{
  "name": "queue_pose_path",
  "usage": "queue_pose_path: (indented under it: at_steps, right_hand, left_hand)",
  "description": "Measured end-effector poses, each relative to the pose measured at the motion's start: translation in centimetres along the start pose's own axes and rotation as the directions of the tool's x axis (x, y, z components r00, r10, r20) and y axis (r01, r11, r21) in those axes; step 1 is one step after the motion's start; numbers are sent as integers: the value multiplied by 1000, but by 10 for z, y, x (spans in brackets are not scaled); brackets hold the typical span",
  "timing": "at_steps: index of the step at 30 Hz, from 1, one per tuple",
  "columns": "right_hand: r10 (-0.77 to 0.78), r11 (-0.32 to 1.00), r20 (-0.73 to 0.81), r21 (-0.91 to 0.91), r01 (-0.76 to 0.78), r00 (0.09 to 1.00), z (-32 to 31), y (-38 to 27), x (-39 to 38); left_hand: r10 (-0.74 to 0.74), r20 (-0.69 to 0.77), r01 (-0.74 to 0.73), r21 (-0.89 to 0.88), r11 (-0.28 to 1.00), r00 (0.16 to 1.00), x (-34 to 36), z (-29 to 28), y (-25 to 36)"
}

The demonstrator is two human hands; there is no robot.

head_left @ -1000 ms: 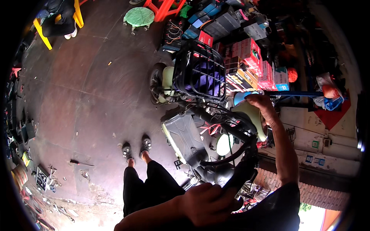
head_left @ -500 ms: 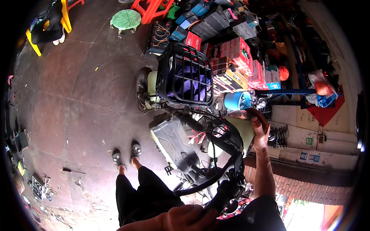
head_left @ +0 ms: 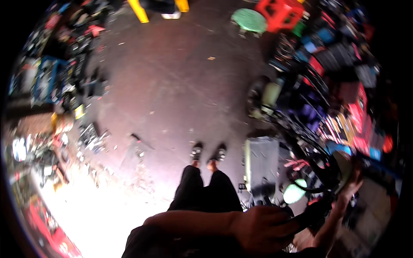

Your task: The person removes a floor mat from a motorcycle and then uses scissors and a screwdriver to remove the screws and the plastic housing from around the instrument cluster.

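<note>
An electric scooter with a grey footboard [head_left: 263, 161] stands at my right. My left arm reaches across my body, and my left hand [head_left: 264, 228] is closed around the black handlebar grip [head_left: 316, 211]. Beyond the handlebar, my right hand [head_left: 353, 182] holds the edge of the scooter's pale green front panel [head_left: 344, 165]; motion blur smears its fingers. Black cables loop between the hands. At the scooter's front, a black wire basket with purple cloth [head_left: 303, 109] inside sits above the front wheel [head_left: 257, 96].
Red boxes [head_left: 361, 114] and batteries [head_left: 337, 56] are piled beyond the scooter. A round green stool [head_left: 249, 20] and a red stool [head_left: 279, 15] stand farther off. Tools and parts [head_left: 92, 137] lie on the floor [head_left: 172, 94] at left. Someone's legs show by a yellow chair [head_left: 138, 10].
My view has swung left, so the scooter appears farther right and more of the cluttered left side shows. Both hands stay at the scooter. The picture is blurrier now.
</note>
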State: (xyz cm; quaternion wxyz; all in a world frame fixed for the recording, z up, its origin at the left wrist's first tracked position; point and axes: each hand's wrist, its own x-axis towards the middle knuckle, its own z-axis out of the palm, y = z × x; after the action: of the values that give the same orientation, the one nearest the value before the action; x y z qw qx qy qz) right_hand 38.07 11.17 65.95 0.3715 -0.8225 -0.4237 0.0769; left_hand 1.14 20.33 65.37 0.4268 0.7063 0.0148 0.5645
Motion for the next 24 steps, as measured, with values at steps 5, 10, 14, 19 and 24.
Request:
queue_pose_path:
  at_steps: [5,10,14,19,24]
  right_hand:
    - [-190,962,10,-199,188,982,14,-56,-4]
    - [-234,955,297,251,161,926,45,-154,-20]
    - [-321,943,418,61,326,850,58,-226,-41]
    - [-444,862,353,-80,500,824,100,-274,-78]
    - [-581,789,683,339,513,443,283,-366,-200]
  left_hand:
    - [-113,119,82,240,967,986,15,-18,18]
    - [-153,-63,165,407,898,986,-15,-67,40]
    - [-600,-249,611,588,530,760,-138,-130,40]
    - [-726,-684,888,375,-265,72,-324,-209,134]
    - [-363,-735,741,-276,-612,-573,-466,-270,254]
